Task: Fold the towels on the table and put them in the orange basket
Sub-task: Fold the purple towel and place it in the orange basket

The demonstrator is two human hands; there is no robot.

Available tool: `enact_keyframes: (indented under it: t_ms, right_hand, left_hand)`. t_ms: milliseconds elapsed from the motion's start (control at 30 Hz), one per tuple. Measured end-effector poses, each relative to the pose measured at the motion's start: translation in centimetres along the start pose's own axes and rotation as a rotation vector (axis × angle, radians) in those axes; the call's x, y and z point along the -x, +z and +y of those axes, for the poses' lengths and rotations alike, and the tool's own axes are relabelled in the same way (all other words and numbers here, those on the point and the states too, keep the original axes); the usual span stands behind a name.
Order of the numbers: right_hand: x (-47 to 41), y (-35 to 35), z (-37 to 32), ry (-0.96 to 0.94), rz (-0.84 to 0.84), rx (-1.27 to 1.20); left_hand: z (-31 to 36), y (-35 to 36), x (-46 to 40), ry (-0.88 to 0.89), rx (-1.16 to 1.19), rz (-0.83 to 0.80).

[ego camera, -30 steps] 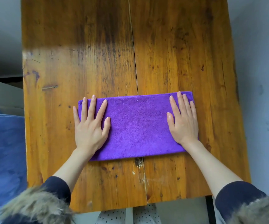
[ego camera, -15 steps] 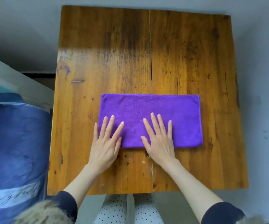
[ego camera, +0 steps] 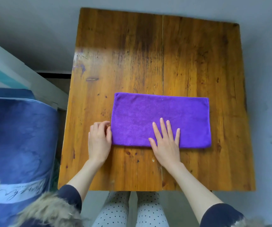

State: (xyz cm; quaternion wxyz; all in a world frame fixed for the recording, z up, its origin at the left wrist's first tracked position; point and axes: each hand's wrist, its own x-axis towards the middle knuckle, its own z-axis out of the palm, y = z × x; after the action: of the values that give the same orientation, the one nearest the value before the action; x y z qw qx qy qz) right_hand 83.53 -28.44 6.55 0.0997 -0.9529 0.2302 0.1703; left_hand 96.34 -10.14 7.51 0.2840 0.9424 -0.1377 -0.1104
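In the head view, the purple towel (ego camera: 161, 120) lies flat, already folded to a long strip, on the table (ego camera: 123, 54). The right hand (ego camera: 166, 141) presses it with straight fingers, probably to keep it from sliding. The left hand (ego camera: 99, 141) has curled fingers at the left edge, seemingly to lift it for the next fold; whether it pinches the cloth I cannot tell.
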Motion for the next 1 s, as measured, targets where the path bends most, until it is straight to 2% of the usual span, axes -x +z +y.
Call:
enact_keyframes:
  t_ms: [133,300,533,667,867,1000]
  right_hand:
    - [0.1,-0.5,-0.8,0.017,-0.038,0.020]
    - [0.5,-0.9,-0.9,0.031,-0.059,0.009]
    - [0.7,-1.1,-1.1,0.055,-0.086,0.035]
    - [0.2,-1.8,-1.0,0.045,-0.104,0.067]
    - [-2.3,-3.2,-1.8,0.025,-0.078,0.037]
    - [-3.9,-3.6,-3.4,0.045,-0.017,-0.041]
  left_hand:
    - [0.9,0.0,-2.0,-0.185,0.103,-0.024]
    - [1.7,0.2,-3.4,-0.288,0.021,-0.085]
    - [2.5,0.3,-3.7,-0.346,-0.058,-0.171]
    - [2.7,-0.1,-4.2,-0.261,-0.170,-0.212]
    - [2.9,-2.0,-6.7,-0.277,0.140,-0.167]
    - [2.5,-4.0,-9.4,-0.334,0.219,-0.184]
